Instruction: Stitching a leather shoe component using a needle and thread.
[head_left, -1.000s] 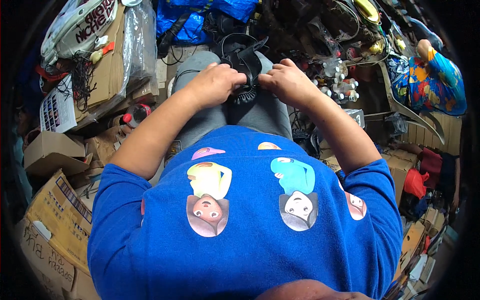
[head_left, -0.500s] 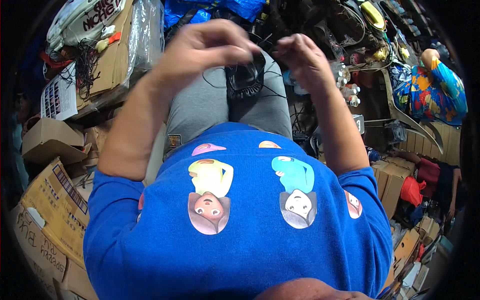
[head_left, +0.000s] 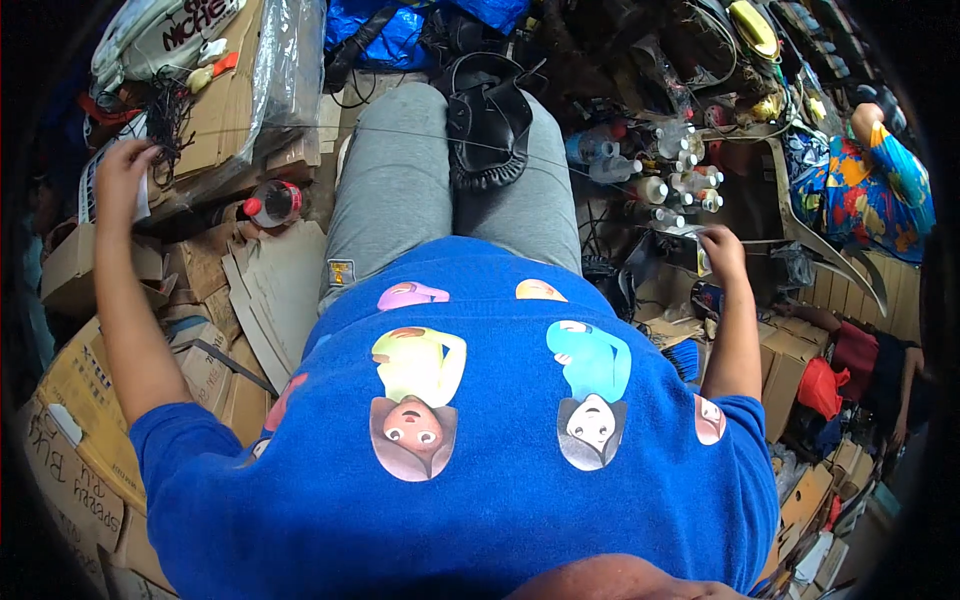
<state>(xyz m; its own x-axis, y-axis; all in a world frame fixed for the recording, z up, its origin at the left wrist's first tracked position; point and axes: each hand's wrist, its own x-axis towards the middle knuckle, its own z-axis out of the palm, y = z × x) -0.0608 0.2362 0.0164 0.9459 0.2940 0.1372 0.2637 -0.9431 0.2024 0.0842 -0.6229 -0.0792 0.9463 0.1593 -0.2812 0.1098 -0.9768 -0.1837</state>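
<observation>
Between my knees sits a black leather shoe [head_left: 490, 128] with a puckered, stitched edge. A thin dark thread [head_left: 400, 131] crosses it and stretches out to both sides. Far to the left, my left hand [head_left: 124, 172] is closed in a pinch on one end, beside a tangle of black cords [head_left: 172, 125]. Out on the right, lower down, my right hand [head_left: 724, 255] has its fingers closed on the other end. The thread looks nearly straight from hand to shoe on each side. Its exact grip inside the fingers is too small to make out.
Clear plastic bottles [head_left: 655, 188] stand to the right of my knees. A red-capped bottle [head_left: 275, 204] lies at the left among cardboard pieces [head_left: 270, 290]. Flattened cardboard in plastic [head_left: 225, 110] is stacked at the far left. Another person in a colourful sleeve [head_left: 890, 175] is at the far right.
My hands were raised near each other above the shoe. They have swung wide apart, left hand to the left, right hand to the right and nearer, drawing the thread out.
</observation>
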